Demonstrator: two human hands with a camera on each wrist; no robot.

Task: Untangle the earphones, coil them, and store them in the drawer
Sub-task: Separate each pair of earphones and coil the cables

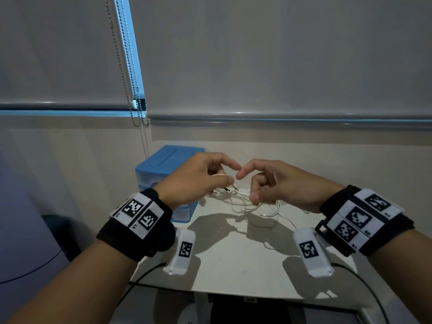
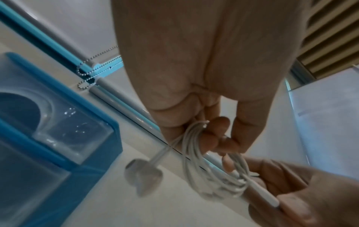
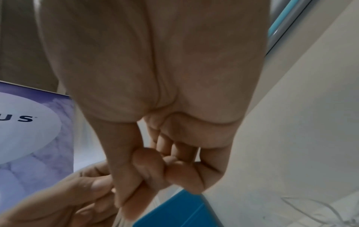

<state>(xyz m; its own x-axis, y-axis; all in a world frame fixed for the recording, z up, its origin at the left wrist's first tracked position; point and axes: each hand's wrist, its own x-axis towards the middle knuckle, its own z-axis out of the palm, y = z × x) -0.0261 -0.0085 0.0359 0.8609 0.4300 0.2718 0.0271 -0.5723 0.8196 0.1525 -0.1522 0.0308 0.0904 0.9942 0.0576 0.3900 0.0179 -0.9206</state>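
Note:
White earphones (image 1: 243,199) hang between my two hands above a white table (image 1: 233,258). In the left wrist view several loops of cable (image 2: 191,147) are wound round the fingers of my left hand (image 2: 217,138), and two earbuds (image 2: 143,173) dangle below. My right hand (image 2: 291,199) pinches the inline remote (image 2: 266,195) between thumb and finger. In the head view my left hand (image 1: 222,181) and right hand (image 1: 251,190) nearly touch. Loose cable (image 1: 268,210) lies tangled on the table under them. The blue drawer box (image 1: 163,167) stands just behind my left hand.
The drawer box has clear drawer fronts (image 2: 64,132). Roller blinds and a bead chain (image 1: 131,73) hang at the wall behind the table. A purple printed panel (image 3: 25,122) stands to the left. Black wires (image 1: 145,272) run from my wrist cameras over the table's front edge.

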